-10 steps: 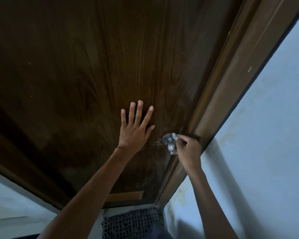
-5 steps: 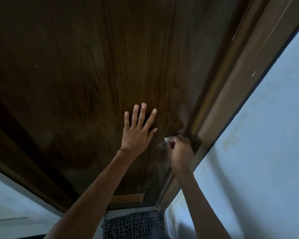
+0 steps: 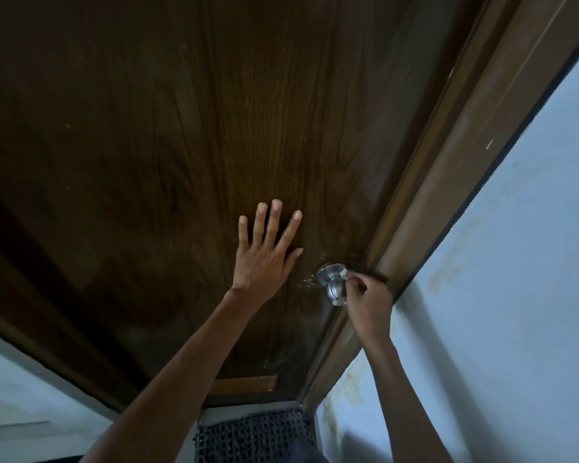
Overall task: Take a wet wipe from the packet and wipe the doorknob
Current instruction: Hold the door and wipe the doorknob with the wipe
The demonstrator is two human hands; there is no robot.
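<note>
Bracing the wooden door [image 3: 181,162], your left hand [image 3: 264,259] lies flat and empty; your right hand [image 3: 368,302] pinches the limp wet wipe [image 3: 344,272] against the slick steel doorknob [image 3: 331,284] near the latch edge; grip its folds.

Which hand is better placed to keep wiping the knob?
Right. The right hand is already at the round silver metal doorknob pinching a small white wipe; the left hand lies flat on the dark wooden door.
</note>
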